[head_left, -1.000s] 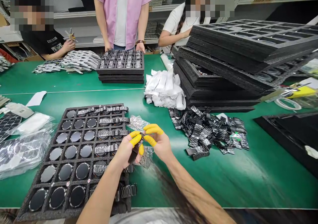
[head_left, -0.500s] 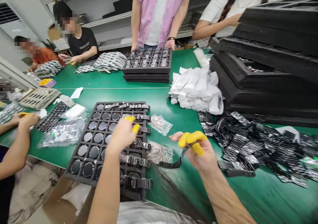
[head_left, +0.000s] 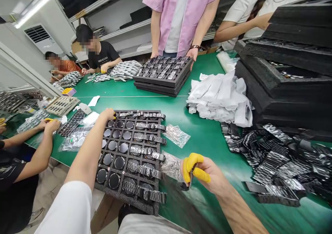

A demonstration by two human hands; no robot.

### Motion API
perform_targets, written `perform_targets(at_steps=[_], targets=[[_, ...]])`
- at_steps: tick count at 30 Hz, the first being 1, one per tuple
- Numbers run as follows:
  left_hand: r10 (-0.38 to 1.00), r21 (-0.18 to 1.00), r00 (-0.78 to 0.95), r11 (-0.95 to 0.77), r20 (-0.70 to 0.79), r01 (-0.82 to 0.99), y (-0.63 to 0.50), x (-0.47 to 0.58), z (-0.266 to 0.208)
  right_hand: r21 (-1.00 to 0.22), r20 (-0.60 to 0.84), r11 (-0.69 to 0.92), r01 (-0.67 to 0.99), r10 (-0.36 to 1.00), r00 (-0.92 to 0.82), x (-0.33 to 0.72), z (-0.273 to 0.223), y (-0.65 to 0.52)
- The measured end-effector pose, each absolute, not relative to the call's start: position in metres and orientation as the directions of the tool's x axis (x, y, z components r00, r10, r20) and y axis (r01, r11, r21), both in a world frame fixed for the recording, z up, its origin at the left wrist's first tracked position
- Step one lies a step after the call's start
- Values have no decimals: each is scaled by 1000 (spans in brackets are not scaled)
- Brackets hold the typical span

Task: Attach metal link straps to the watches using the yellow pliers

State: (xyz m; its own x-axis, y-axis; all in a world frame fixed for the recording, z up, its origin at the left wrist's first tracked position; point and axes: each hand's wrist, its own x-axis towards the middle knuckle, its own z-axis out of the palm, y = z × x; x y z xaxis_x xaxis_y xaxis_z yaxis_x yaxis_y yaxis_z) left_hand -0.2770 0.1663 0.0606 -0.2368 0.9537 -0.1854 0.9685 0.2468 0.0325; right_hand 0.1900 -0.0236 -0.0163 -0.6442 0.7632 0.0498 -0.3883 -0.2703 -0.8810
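Observation:
My left hand (head_left: 107, 114) reaches to the far left corner of a black foam tray (head_left: 137, 206). Its fingers curl down there, a yellow-covered fingertip showing; what they grip is hidden. Round dark watch heads (head_left: 119, 162) sit in the tray's left compartments. Black metal link watch bands (head_left: 147, 153) lie across the right-hand ones, over other watch heads. Right of the tray, my right hand (head_left: 199, 170), also with yellow finger covers, is closed on a dark watch band (head_left: 190, 179) that hangs short below the fingers.
Clear bags of small metal pins (head_left: 176, 134) lie beside the tray. A heap of black bands (head_left: 277, 161) spreads at right, below white wrapped bundles (head_left: 220, 95) and tall black foam stacks (head_left: 293, 95). Across the table, a person holds stacked trays (head_left: 160, 80); co-workers sit at left.
My left hand has moved from the tray's middle to its far left corner. My right hand stays right of the tray with the band, now hanging shorter. The view has turned left.

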Motion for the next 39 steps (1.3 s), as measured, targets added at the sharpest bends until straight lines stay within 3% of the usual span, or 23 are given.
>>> perform_targets(at_steps=[6,12,15,18,20,26,32,39], targets=[[949,259,-285,311,-133,914,151,-272,58,-899,-38,-318,-303,744,-667,183,-19,-25],[934,629,-358,271,12,729,119,-229,77,-866,-92,-366,-340,786,-611,163,-26,-29],[955,804,-295,150,33,576,87,-171,74,-824,-125,-394,-407,827,-547,150,-31,-33],[991,896,-132,67,-9,439,35,-101,51,-788,-132,-381,-483,872,-471,139,-35,-35],[999,928,11,38,-45,369,1,-63,31,-772,-132,-365,-520,893,-430,134,-35,-35],[917,860,350,-329,192,389,-27,-32,-8,-777,-151,-366,-512,898,-412,131,-38,-33],[842,749,460,-493,283,443,-19,-43,-18,-816,-157,-373,-441,878,-453,130,-43,-32],[838,759,467,-492,281,426,-22,-44,-17,-814,-172,-378,-442,883,-437,129,-42,-33]])
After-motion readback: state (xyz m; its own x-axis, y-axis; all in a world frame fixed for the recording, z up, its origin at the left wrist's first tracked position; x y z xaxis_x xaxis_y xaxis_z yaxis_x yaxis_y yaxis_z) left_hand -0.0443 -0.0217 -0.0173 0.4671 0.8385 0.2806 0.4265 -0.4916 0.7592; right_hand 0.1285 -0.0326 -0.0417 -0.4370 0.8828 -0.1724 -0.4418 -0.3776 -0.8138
